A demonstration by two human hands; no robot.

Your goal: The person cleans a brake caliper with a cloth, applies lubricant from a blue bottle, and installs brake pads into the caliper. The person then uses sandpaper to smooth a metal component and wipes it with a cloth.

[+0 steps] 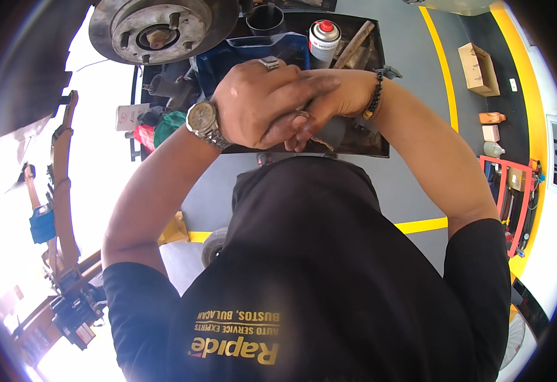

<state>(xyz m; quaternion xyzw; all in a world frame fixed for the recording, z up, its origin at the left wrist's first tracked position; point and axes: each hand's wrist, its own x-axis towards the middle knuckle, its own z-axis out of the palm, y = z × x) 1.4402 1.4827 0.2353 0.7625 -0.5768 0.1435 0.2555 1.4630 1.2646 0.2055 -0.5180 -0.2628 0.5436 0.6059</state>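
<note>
In front of my chest, above a dark work cart, my two hands are clasped together. My left hand, with a metal watch and a ring, lies over my right hand, its fingers wrapped across it. My right hand has a dark bead bracelet at the wrist; its fingers are partly hidden under the left ones. Dark grime marks the fingers. No tool shows between them. Beyond the hands are a blue plastic tray and a spray can with a red cap.
A brake disc with wheel studs hangs at the upper left. On the cart stand a black cup and a wooden handle. Green cloth lies left. A cardboard box and red rack stand right.
</note>
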